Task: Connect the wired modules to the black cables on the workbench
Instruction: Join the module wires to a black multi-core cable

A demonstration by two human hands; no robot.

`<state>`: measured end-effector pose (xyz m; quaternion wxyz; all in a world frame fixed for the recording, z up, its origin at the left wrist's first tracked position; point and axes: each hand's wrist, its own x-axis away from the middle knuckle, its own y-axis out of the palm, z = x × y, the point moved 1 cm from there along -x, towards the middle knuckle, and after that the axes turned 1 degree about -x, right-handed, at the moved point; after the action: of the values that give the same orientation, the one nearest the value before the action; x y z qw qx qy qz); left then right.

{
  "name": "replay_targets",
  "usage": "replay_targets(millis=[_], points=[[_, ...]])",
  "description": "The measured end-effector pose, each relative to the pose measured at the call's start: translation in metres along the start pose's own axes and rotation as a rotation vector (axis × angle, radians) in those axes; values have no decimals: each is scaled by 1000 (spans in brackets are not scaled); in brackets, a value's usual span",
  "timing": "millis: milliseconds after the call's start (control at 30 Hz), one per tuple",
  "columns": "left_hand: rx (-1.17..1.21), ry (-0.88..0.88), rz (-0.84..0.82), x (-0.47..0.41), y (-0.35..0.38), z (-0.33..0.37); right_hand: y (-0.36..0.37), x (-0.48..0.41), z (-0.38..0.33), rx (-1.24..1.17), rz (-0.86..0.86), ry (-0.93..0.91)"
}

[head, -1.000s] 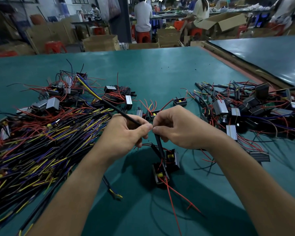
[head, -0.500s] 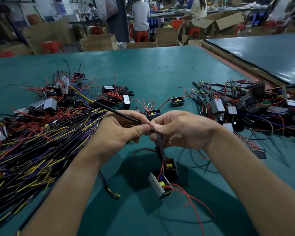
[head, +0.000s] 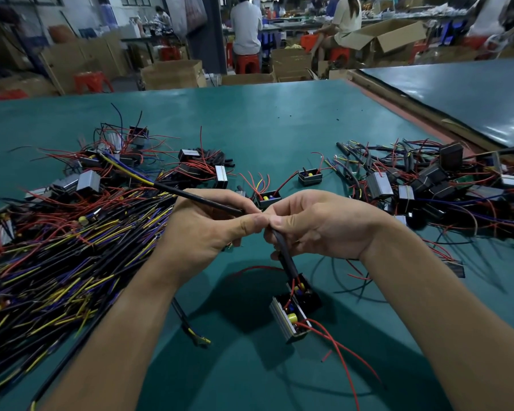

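Left hand [head: 205,235] pinches thin black cable [head: 196,197]. Right hand [head: 324,226] pinches black sleeved lead [head: 285,259] of small silver-cased wired module [head: 291,318], which sits below the hands, toward near edge (touching green table [head: 250,129]? cannot tell). Heap of black, yellow and purple cables [head: 57,262] at left edge, pile of wired modules [head: 428,185] at right edge.

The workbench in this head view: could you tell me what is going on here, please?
A person is joining parts at the green workbench. The left hand pinches a black cable that runs up-left toward the cable pile, while the right hand holds the black lead of a wired module below it. Both thumbs meet at the joint, which the fingers hide. More modules lie in a heap on the right.
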<state>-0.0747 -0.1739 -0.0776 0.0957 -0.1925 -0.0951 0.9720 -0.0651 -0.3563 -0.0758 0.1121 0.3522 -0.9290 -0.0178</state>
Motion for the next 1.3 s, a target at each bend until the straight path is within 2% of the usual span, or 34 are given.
replay_targets(millis=[167, 333, 533, 667, 867, 1033, 1300], points=[[-17, -6, 7, 0, 2, 0, 1, -1, 0, 37, 44, -37], [12, -51, 26, -1, 3, -3, 1, -3, 1, 124, 138, -160], [24, -186, 99, -2, 5, -8, 10, -13, 6, 488, 364, -300], [19, -216, 152, -4, 4, -10, 13, -14, 5, 567, 400, -356], [34, -257, 91, -4, 3, -11, 11, -10, 2, 689, 432, -349], [18, -231, 82, -3, 4, -8, 11, -8, 1, 717, 502, -361], [-2, -206, 76, -3, 2, -7, 13, -8, -1, 719, 489, -363]])
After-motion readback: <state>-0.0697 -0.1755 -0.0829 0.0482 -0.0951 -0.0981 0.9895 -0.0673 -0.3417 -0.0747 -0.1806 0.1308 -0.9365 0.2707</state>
